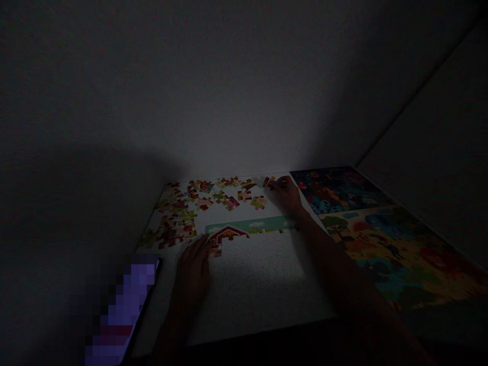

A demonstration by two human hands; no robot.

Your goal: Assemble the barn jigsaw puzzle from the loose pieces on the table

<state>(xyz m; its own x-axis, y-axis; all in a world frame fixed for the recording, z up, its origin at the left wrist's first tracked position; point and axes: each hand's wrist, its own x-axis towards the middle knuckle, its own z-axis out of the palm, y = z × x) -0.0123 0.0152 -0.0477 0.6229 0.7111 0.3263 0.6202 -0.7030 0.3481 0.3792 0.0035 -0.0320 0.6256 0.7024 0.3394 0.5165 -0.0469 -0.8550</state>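
The room is very dark, so small details are hard to see. Nearest is the left hand (pixel 192 272), which lies open and flat on the white table (pixel 247 290), and its fingertips are just beside a joined jigsaw section with a red barn roof (pixel 227 235). On the left of this hand lies a phone (pixel 131 305) with a lit, blurred screen. The hands are well apart. A long green strip of joined pieces (pixel 249 224) lies across the table, its long axis going from the barn section to the right wrist, so the left hand is nearer to one end and the right hand to the other. The right hand (pixel 285 195) reaches farther, and its fingers (pixel 275 186) are at a small red puzzle piece (pixel 269 182), but I cannot tell if they hold it. Beyond are scattered loose jigsaw pieces (pixel 177 223). On the right lie a green and yellow picture board (pixel 396 254) and a dark blue picture board (pixel 335 190).
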